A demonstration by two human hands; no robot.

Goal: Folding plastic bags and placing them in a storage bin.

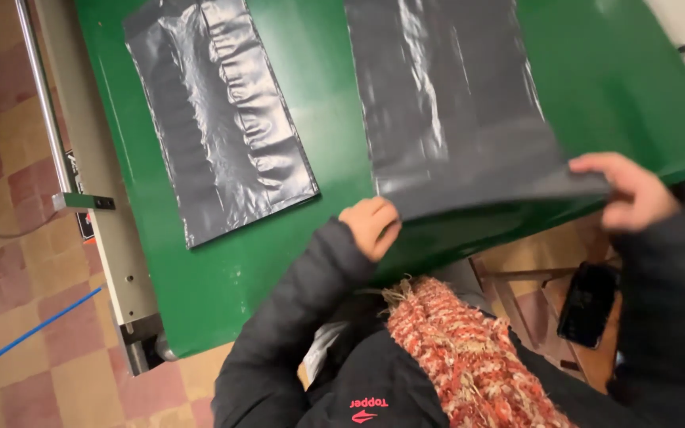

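Grey plastic sheet (453, 103) held beside another sheet (223, 119).

Two flat grey plastic bags are lying on the green table: one crinkled bag (223, 119) far left, another smoother bag (453, 103) right of it. A small black label (85, 222) is sitting on the table's left rail.

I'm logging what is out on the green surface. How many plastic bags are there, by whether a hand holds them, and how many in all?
Grey plastic bags lying flat, untouched: 1
Grey plastic bags held at the near edge by the left hand and the right hand: 1
Total on the green table: 2
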